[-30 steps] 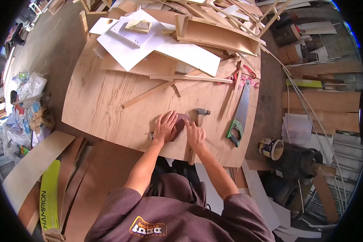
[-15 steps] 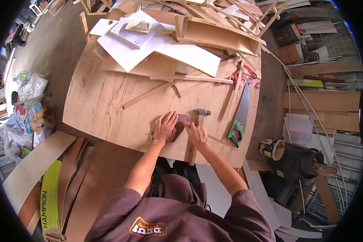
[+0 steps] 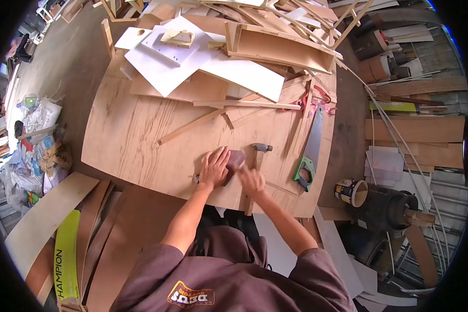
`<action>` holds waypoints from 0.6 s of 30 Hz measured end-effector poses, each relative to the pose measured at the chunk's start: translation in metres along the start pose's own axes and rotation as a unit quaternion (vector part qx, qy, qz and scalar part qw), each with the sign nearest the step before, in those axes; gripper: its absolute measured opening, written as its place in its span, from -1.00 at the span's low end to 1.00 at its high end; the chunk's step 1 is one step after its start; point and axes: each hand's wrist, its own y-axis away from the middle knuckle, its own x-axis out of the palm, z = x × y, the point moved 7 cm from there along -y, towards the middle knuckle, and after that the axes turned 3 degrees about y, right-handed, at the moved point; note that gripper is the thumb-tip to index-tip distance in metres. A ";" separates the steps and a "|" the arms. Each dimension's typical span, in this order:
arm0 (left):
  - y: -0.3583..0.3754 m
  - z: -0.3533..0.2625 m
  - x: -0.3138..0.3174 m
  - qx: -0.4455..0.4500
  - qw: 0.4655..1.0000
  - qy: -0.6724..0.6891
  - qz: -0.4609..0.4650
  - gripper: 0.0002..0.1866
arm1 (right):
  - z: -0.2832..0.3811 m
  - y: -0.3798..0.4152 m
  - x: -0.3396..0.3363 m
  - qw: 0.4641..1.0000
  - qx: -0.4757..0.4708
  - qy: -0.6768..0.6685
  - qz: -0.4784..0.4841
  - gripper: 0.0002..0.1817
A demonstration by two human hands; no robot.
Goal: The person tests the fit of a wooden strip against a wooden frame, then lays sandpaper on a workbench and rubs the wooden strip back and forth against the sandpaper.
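Observation:
A small, flat, dark reddish-brown piece, perhaps sandpaper, lies near the workbench's front edge. My left hand rests on its left part with the fingers stretched out and close together, covering some of it. Just right of the piece is my right hand, its fingers curled in and slightly blurred. Whatever the right fingers may hold is hidden. A hammer lies beyond the right hand, its handle passing under that hand toward the front edge. By the left hand's outer side, a small greyish object is partly covered.
The plywood tabletop bears a green-handled handsaw at right and thin wood strips. White boards, an open wooden box and offcuts pile up at the back. A bucket stands right of the table.
My right hand has shifted slightly down and left, away from the brown piece's upper right edge. The left hand stays on the piece. The whole view has moved slightly.

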 end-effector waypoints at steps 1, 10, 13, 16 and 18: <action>0.000 -0.002 -0.003 0.003 1.000 -0.013 0.003 -0.30 | -0.019 -0.001 0.039 0.959 0.049 -0.078 0.269 -0.56; 0.001 -0.001 -0.001 0.002 1.000 -0.003 0.002 -0.29 | -0.005 -0.001 0.019 0.984 0.005 -0.059 0.168 -0.38; 0.001 0.000 -0.001 0.001 1.000 -0.012 0.016 -0.27 | 0.008 -0.002 0.032 0.950 0.068 -0.026 0.305 -0.40; -0.004 -0.001 0.002 0.007 1.000 -0.016 0.008 -0.26 | 0.016 -0.001 0.011 0.975 -0.029 -0.042 0.214 -0.43; 0.003 0.002 0.002 0.004 1.000 -0.016 0.014 -0.26 | 0.000 -0.013 0.000 0.999 -0.001 0.041 -0.001 -0.45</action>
